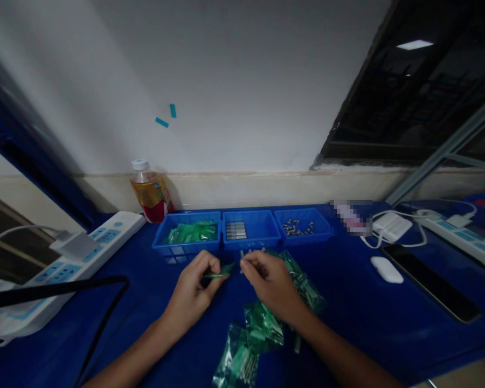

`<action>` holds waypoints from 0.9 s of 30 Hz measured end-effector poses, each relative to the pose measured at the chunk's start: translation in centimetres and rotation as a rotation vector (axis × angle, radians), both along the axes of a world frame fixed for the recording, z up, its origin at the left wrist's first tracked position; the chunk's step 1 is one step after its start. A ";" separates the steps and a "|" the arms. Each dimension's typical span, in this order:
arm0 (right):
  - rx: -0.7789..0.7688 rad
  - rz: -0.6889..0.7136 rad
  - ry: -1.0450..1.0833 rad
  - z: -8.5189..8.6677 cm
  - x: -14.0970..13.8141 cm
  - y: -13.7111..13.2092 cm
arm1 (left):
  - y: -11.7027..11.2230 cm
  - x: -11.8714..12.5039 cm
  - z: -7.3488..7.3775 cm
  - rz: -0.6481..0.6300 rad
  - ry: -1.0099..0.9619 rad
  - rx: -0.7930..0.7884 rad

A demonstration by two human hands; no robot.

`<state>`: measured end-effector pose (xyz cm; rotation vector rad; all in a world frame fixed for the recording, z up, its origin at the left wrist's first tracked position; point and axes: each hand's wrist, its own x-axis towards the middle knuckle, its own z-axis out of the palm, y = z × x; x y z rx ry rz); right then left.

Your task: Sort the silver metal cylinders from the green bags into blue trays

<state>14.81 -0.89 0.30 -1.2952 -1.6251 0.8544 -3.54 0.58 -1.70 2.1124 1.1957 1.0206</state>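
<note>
My left hand (196,283) is closed in a pinch on a small green plastic bag (225,269), whose pointed end sticks out to the right. Just across from it, my right hand (271,277) has its thumb and index finger pressed together; whether anything small is between them cannot be made out. A few small metal pieces (243,253) show just behind those fingertips. Filled clear-green packets (263,326) lie under and beside my right forearm, with green and metal bits inside. Another packet (236,358) lies nearer to me, and more packets (305,283) lie right of my right hand.
Three blue bins line the back: one with green plastic pieces (192,231), one with metal cylinders (236,230), one with small metal parts (297,227). A drink bottle (149,191) and power strip (84,256) stand left; an earbud case (387,269) and phone (432,283) lie right.
</note>
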 end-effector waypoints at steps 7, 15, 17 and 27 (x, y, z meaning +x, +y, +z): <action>-0.329 0.074 0.390 -0.4 -0.9 -0.3 | -1.1 0.0 0.0 -0.164 0.078 0.306; 0.289 -0.099 -0.059 -1.3 0.2 -0.4 | -0.7 0.5 0.5 -0.161 -0.106 -0.092; 0.464 -0.042 -0.206 -1.5 0.3 -0.6 | -0.2 0.5 0.3 -0.136 -0.291 -0.289; 0.549 -0.006 -0.346 -1.4 -0.1 -0.9 | 1.9 -0.8 1.4 0.188 -0.630 -0.458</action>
